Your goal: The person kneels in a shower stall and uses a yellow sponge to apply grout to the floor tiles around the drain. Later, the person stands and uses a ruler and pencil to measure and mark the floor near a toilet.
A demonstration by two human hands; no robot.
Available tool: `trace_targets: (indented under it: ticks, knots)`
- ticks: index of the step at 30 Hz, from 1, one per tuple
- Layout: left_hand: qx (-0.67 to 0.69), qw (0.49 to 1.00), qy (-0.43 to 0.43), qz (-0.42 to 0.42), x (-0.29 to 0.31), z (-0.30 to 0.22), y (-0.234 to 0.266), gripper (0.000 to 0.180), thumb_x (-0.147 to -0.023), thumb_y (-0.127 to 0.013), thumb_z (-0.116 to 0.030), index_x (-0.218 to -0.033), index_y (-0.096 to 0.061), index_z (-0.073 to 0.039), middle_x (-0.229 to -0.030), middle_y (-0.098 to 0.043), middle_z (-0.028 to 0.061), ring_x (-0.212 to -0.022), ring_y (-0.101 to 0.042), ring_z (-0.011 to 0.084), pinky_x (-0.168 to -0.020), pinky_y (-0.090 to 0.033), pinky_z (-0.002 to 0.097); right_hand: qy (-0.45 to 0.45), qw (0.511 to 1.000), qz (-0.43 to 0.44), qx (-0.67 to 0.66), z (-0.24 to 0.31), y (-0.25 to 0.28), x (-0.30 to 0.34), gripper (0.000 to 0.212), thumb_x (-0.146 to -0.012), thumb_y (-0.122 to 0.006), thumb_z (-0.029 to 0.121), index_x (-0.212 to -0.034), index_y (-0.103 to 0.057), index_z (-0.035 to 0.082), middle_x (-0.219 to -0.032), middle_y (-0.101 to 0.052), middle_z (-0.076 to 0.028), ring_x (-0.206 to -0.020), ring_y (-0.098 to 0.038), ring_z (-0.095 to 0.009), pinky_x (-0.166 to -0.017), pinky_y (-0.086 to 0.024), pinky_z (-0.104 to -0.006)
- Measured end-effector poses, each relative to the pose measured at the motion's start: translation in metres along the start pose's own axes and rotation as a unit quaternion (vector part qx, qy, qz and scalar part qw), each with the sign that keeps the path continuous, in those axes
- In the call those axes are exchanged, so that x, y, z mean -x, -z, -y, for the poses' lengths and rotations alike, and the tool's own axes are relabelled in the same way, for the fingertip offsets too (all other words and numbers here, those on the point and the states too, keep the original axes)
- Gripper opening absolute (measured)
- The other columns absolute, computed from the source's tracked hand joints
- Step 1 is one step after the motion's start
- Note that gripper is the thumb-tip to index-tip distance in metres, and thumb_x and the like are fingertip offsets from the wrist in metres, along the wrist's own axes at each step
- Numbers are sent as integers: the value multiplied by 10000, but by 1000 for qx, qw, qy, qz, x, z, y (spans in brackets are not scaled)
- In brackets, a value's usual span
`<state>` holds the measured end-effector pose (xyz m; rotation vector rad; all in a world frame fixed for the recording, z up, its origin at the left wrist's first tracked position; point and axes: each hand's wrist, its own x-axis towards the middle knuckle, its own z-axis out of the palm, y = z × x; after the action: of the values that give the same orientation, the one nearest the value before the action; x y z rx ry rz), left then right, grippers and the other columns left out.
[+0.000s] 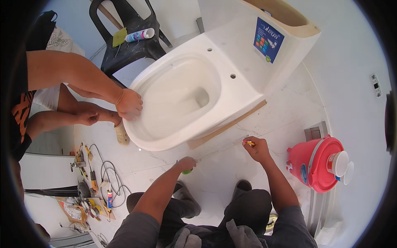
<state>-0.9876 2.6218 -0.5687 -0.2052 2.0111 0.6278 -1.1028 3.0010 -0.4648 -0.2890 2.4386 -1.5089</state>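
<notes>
A white toilet with a blue label on its tank stands before me on a strip of cardboard. Low by its near side, my left hand is closed around a small green object that looks like a tape measure, mostly hidden by the fingers. A thin pale line runs along the floor between my hands; I cannot tell whether it is a tape or a tile joint. Farther right, my right hand pinches a short yellow pencil. Another person's hand rests on the bowl's left rim.
To the right stands a red water jug with white cups on its lid. Power tools, a coiled cable and a sealant tube lie at left. A black plastic chair behind the toilet holds a tube and a green sponge.
</notes>
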Motion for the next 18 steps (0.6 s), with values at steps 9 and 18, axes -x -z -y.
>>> trace_targets:
  ticks: [9, 18]
  knots:
    - [114, 991, 57, 29, 156, -66, -36, 820, -880, -623, -680, -1239, -632, 57, -1114, -692, 224, -1119, -639, 315, -974, -484, 417, -212, 959, -172, -74, 144, 59, 41, 416, -938, -711, 394, -961, -743, -21, -668, -583, -61, -603, -514, -129, -579, -439, -318]
    - [302, 898, 165, -274, 305, -98, 3, 793, -822, -814, -456, -1349, -521, 59, -1257, -596, 200, -1126, -598, 263, -974, -485, 404, -192, 918, -334, -91, 376, 182, -41, 941, -850, -751, 547, -1486, -389, -45, -1216, -619, -269, -773, -686, -264, -764, -545, -367]
